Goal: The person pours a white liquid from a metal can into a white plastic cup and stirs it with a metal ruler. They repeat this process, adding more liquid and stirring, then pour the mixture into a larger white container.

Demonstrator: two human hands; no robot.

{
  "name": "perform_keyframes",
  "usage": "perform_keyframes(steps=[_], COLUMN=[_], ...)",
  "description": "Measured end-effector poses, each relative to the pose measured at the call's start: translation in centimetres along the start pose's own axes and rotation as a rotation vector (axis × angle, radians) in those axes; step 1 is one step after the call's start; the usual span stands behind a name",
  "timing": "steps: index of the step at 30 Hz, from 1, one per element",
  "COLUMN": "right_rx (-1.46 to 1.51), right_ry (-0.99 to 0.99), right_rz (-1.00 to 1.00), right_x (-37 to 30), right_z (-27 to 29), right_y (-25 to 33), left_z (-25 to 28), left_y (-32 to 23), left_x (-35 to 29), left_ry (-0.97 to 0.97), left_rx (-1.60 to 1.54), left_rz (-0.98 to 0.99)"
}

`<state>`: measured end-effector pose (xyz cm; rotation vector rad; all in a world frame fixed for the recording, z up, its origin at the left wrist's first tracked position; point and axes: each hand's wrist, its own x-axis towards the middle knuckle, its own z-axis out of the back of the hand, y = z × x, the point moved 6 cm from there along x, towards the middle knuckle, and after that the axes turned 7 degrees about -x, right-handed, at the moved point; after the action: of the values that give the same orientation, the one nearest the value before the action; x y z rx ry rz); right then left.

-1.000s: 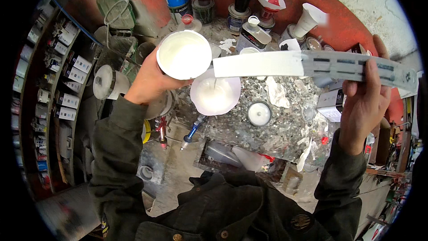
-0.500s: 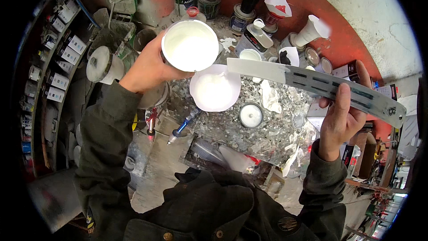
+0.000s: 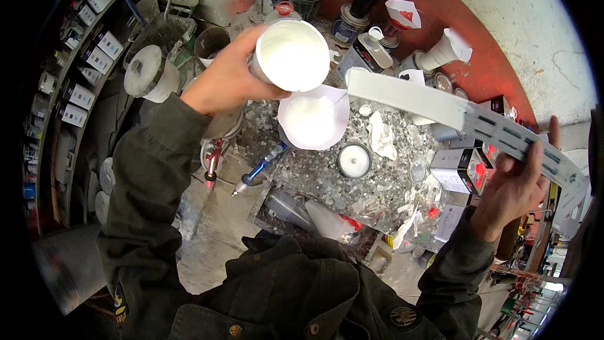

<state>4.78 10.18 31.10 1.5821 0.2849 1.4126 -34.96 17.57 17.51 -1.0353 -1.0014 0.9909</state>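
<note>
My left hand is wrapped round a cup whose inside is coated white, tilted above a paper cone. White liquid fills much of that paper cone, which has a wavy rim. In my right hand is a long, flat mixing stick with slots near the grip. Its far half is covered in white paint, and the tip lies just right of the cup, apart from it. A small round can with a white top stands on the bench between my hands.
The bench is crusted with dried paint. Two spray guns, one blue and one red, hang at its left. Several cans and used paper cones line the back. Boxy tins stand right; a shelf runs left.
The mixing stick has moved right and somewhat lower with my right hand, away from over the paper cone. The cup has shifted slightly right in the view, as has the scene.
</note>
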Motion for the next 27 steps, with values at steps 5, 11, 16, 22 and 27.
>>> perform_keyframes(steps=[5, 11, 16, 22, 27], right_rx=[0.044, -0.080, 0.034, 0.177, -0.086], right_ry=[0.127, 0.344, 0.533, 0.417, 0.183], right_rz=[0.126, 0.396, 0.112, -0.035, -0.481], right_x=[1.8, 3.7, 5.3, 1.0, -11.3], right_z=[-1.5, -8.5, -11.4, -4.3, 11.5], right_y=[3.4, 5.8, 3.8, 0.4, -12.3], left_z=[-0.6, -2.9, -6.7, -12.5, -17.9], left_y=[-0.1, -3.9, -8.0, -9.9, -10.3], left_x=[0.5, 0.1, 0.6, -0.9, -5.2], left_ry=[0.039, 0.092, 0.124, 0.057, 0.076], left_rx=[0.057, -0.092, -0.165, -0.312, -0.326], left_rz=[-0.035, -0.057, -0.033, 0.109, 0.228])
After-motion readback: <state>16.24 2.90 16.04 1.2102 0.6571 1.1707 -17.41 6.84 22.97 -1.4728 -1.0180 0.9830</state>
